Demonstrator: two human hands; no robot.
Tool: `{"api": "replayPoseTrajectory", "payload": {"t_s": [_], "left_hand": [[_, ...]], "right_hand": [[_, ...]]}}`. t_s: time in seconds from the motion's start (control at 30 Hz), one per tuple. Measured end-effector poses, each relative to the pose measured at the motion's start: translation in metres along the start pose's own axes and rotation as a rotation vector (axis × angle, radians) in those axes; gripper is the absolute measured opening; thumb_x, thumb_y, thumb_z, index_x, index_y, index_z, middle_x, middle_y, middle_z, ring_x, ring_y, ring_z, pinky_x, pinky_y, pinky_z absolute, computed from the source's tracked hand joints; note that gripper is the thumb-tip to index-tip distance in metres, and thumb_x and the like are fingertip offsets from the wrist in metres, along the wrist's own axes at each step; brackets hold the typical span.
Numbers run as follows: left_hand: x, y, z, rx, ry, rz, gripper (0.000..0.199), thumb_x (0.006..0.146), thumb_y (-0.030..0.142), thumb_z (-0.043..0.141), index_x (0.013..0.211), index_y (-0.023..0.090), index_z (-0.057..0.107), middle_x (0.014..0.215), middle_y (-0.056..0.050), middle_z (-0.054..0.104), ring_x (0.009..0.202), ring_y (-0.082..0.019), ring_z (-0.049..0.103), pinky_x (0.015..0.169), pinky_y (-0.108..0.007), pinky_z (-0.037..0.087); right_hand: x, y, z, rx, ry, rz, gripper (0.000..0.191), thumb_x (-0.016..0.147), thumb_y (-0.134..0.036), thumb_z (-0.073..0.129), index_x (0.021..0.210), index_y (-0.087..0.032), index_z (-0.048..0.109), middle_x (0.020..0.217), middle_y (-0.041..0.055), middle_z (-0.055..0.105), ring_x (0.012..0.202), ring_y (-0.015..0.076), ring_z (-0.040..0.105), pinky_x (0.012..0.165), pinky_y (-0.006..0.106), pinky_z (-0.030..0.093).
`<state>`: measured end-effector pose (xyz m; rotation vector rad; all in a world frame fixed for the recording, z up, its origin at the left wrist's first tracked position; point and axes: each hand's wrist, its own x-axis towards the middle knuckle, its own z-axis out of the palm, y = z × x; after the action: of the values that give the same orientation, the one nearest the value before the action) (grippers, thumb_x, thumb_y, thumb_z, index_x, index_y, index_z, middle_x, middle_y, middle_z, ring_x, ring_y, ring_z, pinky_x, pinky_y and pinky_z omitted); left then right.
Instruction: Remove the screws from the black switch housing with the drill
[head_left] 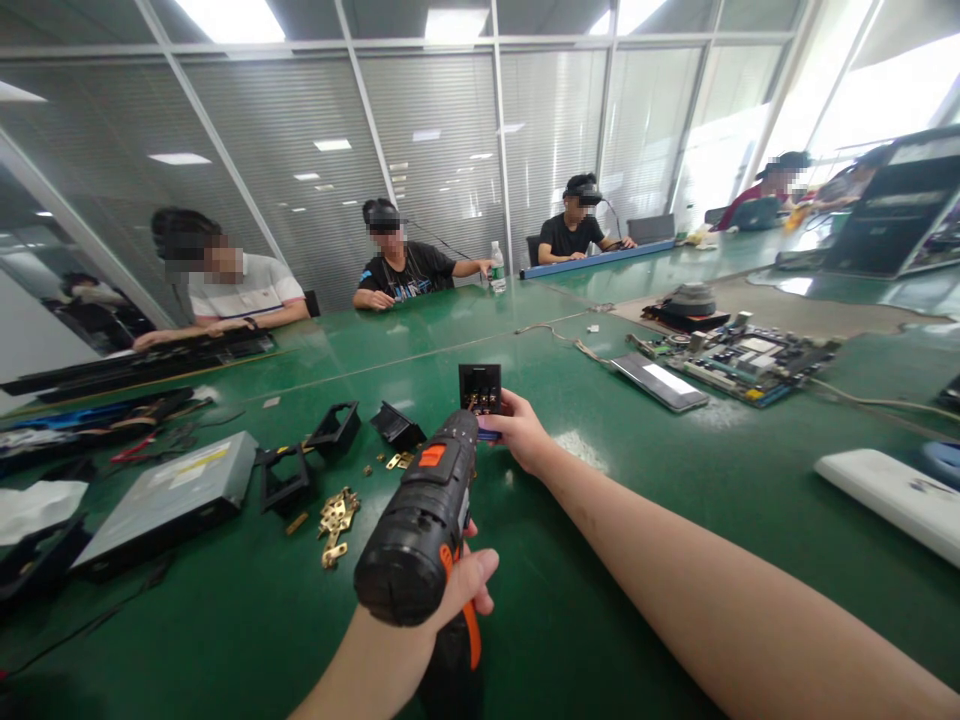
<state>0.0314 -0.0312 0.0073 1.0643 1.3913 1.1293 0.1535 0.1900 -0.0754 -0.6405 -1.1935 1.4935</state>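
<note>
My left hand [466, 580] is wrapped round the grip of a black and orange cordless drill [420, 510]. The drill's nose points away from me, toward a small black square housing [480, 380] with brass-coloured parts inside. That housing is held upright by my right hand [519, 430], thumb and fingers closed on its right side. The drill's chuck hides part of the housing, so I cannot tell whether a bit touches it. Left of the drill lie a pile of brass pieces [337, 515] and several black plastic frames [335, 428].
A flat metal drive [172, 495] lies on the left of the green table. To the right are a circuit board [750, 360], a silver-grey flat box [660, 382] and a white bar-shaped object [892, 495]. Several people sit across the table, near a water bottle [496, 268].
</note>
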Motion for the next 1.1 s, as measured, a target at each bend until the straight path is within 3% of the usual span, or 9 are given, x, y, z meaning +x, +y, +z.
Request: {"api": "replayPoseTrajectory", "payload": {"t_s": [0.13,0.2,0.43,0.6,0.83,0.87,0.97,1.1], "left_hand": [[0.005,-0.004,-0.001,0.01,0.006,-0.005,0.037,0.07,0.046,0.086,0.092,0.021,0.069,0.058,0.001,0.07,0.056,-0.018,0.067,0.059,-0.029,0.056],[0.012,-0.011,-0.004,0.019,-0.012,-0.031,0.046,0.059,0.053,0.09,0.084,0.021,0.068,0.054,0.002,0.067,0.051,-0.018,0.066,0.055,-0.03,0.056],[0.02,-0.022,-0.004,-0.021,-0.007,-0.047,0.057,0.05,0.062,0.089,0.084,0.022,0.066,0.047,0.003,0.062,0.044,-0.018,0.061,0.046,-0.028,0.051],[0.012,-0.013,-0.004,-0.014,0.021,-0.024,0.044,0.063,0.053,0.088,0.086,0.021,0.068,0.057,0.002,0.066,0.054,-0.019,0.068,0.056,-0.029,0.057],[0.017,-0.017,0.0,0.005,0.037,-0.068,0.056,0.048,0.063,0.087,0.079,0.022,0.063,0.044,0.003,0.059,0.042,-0.017,0.059,0.046,-0.027,0.049],[0.015,-0.016,0.0,0.003,0.048,-0.063,0.054,0.048,0.06,0.087,0.077,0.022,0.063,0.043,0.003,0.059,0.041,-0.017,0.058,0.046,-0.027,0.049],[0.011,-0.011,0.0,0.007,0.046,0.001,0.041,0.066,0.048,0.087,0.091,0.021,0.068,0.058,0.002,0.069,0.053,-0.018,0.066,0.057,-0.029,0.056],[0.011,-0.009,-0.003,-0.014,-0.031,-0.053,0.05,0.057,0.056,0.091,0.083,0.021,0.066,0.054,0.003,0.065,0.05,-0.018,0.065,0.053,-0.029,0.054]], "right_hand": [[0.002,0.004,-0.002,-0.007,-0.003,0.001,0.049,0.061,-0.035,0.088,0.103,-0.021,0.067,0.088,0.0006,0.071,0.063,0.0148,0.061,0.047,0.024,0.043],[0.002,0.005,-0.003,-0.008,-0.006,-0.003,0.049,0.062,-0.035,0.088,0.104,-0.021,0.067,0.088,0.0006,0.071,0.063,0.0146,0.061,0.048,0.024,0.043],[0.003,0.007,-0.003,0.0,-0.013,-0.01,0.049,0.062,-0.035,0.088,0.104,-0.021,0.067,0.085,-0.0007,0.069,0.063,0.0143,0.061,0.048,0.024,0.044],[0.003,0.006,-0.004,-0.005,-0.011,-0.005,0.048,0.063,-0.035,0.088,0.104,-0.022,0.068,0.086,-0.0002,0.07,0.064,0.0147,0.062,0.049,0.024,0.044],[0.004,0.007,-0.004,0.014,-0.019,-0.01,0.049,0.062,-0.035,0.088,0.104,-0.022,0.067,0.087,-0.0003,0.071,0.063,0.0146,0.062,0.048,0.024,0.044],[0.004,0.007,-0.004,0.014,-0.022,-0.012,0.048,0.063,-0.035,0.088,0.104,-0.021,0.067,0.086,-0.0004,0.071,0.063,0.0144,0.061,0.047,0.024,0.044],[0.003,0.007,-0.003,0.003,-0.019,-0.011,0.048,0.063,-0.035,0.088,0.103,-0.021,0.067,0.086,-0.0007,0.07,0.062,0.0139,0.061,0.047,0.024,0.043],[0.002,0.005,-0.002,0.01,-0.01,-0.01,0.047,0.061,-0.035,0.088,0.101,-0.021,0.067,0.084,-0.0008,0.07,0.062,0.0142,0.061,0.047,0.024,0.043]]}}
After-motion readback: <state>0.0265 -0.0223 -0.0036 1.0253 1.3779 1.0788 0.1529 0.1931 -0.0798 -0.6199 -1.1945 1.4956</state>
